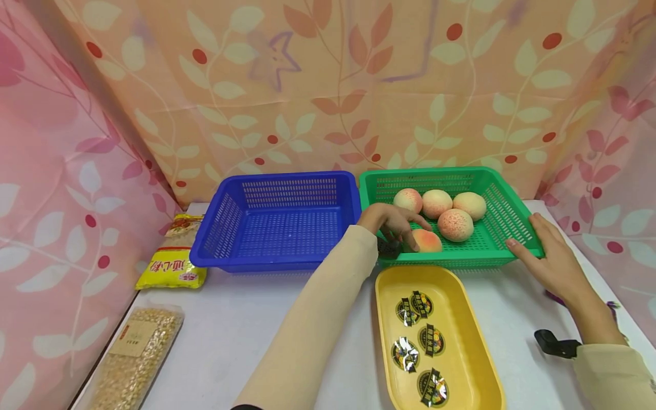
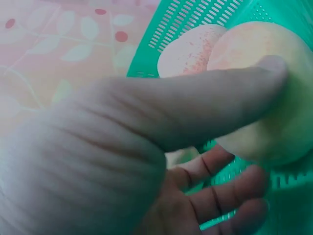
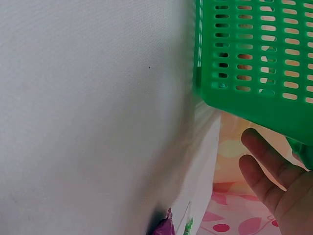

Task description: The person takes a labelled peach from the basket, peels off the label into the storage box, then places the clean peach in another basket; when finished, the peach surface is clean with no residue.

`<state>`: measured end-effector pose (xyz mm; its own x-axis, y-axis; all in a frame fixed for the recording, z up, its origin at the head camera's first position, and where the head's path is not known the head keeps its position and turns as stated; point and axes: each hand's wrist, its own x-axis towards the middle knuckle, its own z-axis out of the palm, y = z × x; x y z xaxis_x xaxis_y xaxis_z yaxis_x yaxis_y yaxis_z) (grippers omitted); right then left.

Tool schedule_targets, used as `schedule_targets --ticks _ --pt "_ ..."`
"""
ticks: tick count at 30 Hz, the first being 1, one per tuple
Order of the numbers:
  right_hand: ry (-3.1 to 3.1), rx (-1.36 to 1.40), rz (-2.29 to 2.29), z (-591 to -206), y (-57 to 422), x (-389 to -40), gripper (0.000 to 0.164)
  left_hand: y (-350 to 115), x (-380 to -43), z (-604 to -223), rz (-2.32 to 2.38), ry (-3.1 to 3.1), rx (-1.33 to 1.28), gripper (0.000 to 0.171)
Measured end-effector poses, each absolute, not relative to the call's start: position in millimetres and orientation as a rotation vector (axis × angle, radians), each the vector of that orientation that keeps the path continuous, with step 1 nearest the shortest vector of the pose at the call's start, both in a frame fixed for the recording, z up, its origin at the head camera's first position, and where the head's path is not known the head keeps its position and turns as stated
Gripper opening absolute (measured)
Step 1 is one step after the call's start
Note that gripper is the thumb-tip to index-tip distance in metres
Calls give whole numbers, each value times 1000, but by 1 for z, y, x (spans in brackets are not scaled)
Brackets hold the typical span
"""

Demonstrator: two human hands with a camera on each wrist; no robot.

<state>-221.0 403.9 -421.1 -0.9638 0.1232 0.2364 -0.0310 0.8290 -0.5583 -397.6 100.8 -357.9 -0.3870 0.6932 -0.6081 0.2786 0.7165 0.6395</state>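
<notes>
In the head view my left hand [image 1: 393, 222] reaches into the green basket [image 1: 463, 257] and holds an orange-pink peach [image 1: 428, 241] near the front wall. The left wrist view shows the thumb [image 2: 225, 95] pressed on a pale yellow side of the peach [image 2: 264, 44], with curled fingers [image 2: 230, 193] below it. Beside it lie several speckled pinkish peaches [image 1: 455, 225]. My right hand [image 1: 556, 265] rests at the basket's front right corner, thumb at the front rim. In the right wrist view two fingers [image 3: 266, 183] are straight and apart from the basket wall.
To the left stands a blue basket [image 1: 287, 233]. In front of the green basket is a yellow tray [image 1: 461, 336] with several black round stickers [image 1: 431, 340]. A yellow food packet [image 1: 174, 256] and a bag of kernels [image 1: 135, 353] lie at the left; patterned curtains [image 1: 318, 114] surround the table.
</notes>
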Motion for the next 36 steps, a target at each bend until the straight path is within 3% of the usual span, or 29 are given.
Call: schedule_targets --ticks 4,10,18,25,30,36 --pt "-2748 -77 846 -422 403 -221 87 97 -389 -352 506 2001 734 68" --pt "-2744 -73 846 -421 401 -220 87 97 -394 -361 501 1972 773 77" --pt "-2745 -58 854 -419 396 -223 86 92 -396 -367 893 2045 716 72" --pt "-2753 -57 857 -419 393 -225 86 88 -396 -366 907 2041 656 74" --pt "-2757 -41 864 -419 395 -227 87 85 -394 -352 894 2041 572 82" --pt "-2787 -33 879 -419 402 -227 88 77 -392 -322 827 2105 560 80"
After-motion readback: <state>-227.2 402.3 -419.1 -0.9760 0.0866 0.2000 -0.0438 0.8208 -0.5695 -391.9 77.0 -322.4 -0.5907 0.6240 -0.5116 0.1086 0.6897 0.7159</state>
